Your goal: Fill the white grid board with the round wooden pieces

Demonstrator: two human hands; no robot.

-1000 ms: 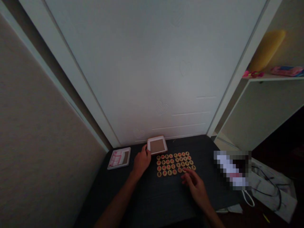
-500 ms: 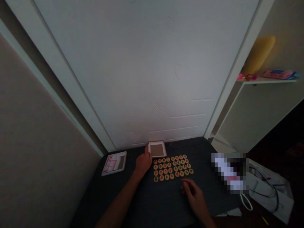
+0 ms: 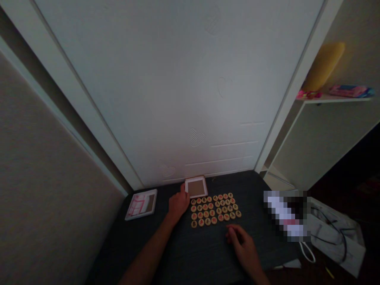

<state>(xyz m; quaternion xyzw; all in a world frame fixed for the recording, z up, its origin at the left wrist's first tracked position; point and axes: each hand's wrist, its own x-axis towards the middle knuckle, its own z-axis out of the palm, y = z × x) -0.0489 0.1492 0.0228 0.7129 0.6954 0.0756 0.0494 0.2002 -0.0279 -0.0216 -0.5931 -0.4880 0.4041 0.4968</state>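
My left hand (image 3: pixel 179 202) is at the left edge of a shallow white-rimmed box (image 3: pixel 196 196) with a brown inside, its fingers closed on that edge. Just in front of the box lie several round wooden xiangqi pieces (image 3: pixel 220 217), laid flat in rows with red and dark characters. Below their right part, my right hand (image 3: pixel 241 241) rests near the table with its fingers loosely curled in. No piece shows in it, and it is apart from the rows.
A flat white case (image 3: pixel 134 214) with pink lines lies at the left of the dark table (image 3: pixel 190 253). A white panel (image 3: pixel 178 99) rises behind. At the right are a blurred-out object (image 3: pixel 283 215), a white bag (image 3: pixel 335 237) and a shelf (image 3: pixel 335 101).
The view has shifted slightly. Both hands, the box and the pieces keep nearly the same places.
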